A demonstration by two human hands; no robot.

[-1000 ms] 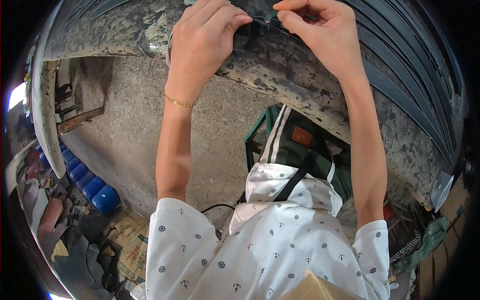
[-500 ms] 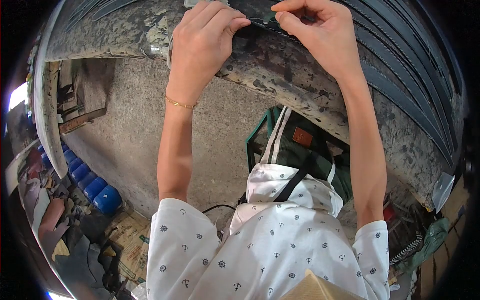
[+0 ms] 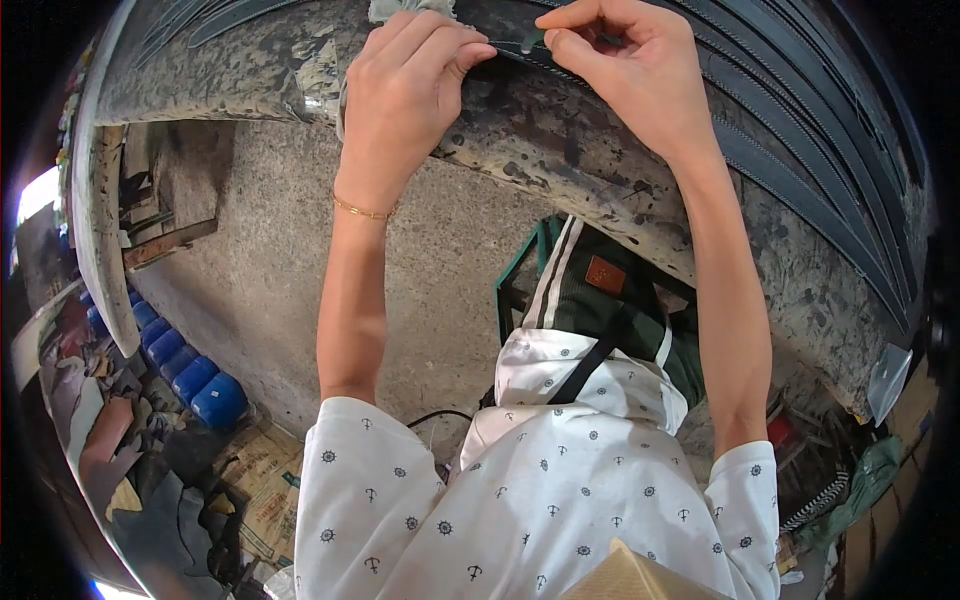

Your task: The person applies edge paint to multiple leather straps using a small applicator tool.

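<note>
A dark stitched strap (image 3: pixel 540 62) lies along the table's near edge, between my two hands. My left hand (image 3: pixel 410 95) is closed on the strap, with thumb and forefinger pinched together at its edge. My right hand (image 3: pixel 635 75) is closed in a pinch just above the strap, at a small green object (image 3: pixel 532 41) whose shape is partly hidden by the fingers. Beside my left hand is a pale grey cloth (image 3: pixel 400 9).
Several dark stitched straps (image 3: pixel 800 130) lie on the stained table (image 3: pixel 580 160) at the right. Blue containers (image 3: pixel 215 398) and scraps (image 3: pixel 150 490) are on the floor at the left. A clear plastic piece (image 3: pixel 886 385) hangs at the right edge.
My right hand has shifted slightly left, and the green object shows a little farther left. My left hand has barely moved. The whole view has shifted slightly.
</note>
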